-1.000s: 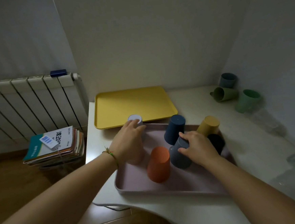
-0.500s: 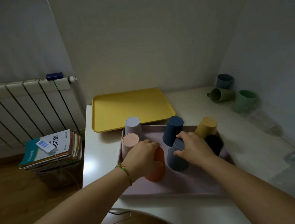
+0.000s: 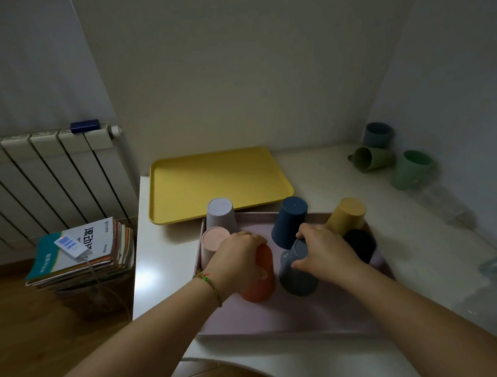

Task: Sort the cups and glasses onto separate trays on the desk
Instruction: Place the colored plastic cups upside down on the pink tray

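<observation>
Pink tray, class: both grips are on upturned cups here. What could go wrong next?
The grey-blue cup under the right grip stands close to the navy cup and black cup; lifting it may topple them.
The pink tray's near corner lies at the desk's curved edge; a shove might slide it off.

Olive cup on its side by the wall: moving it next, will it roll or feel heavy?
Lying on its tapered side, the olive cup would probably roll in a curve if nudged. It looks matte plastic: likely light, not slippery.
</observation>
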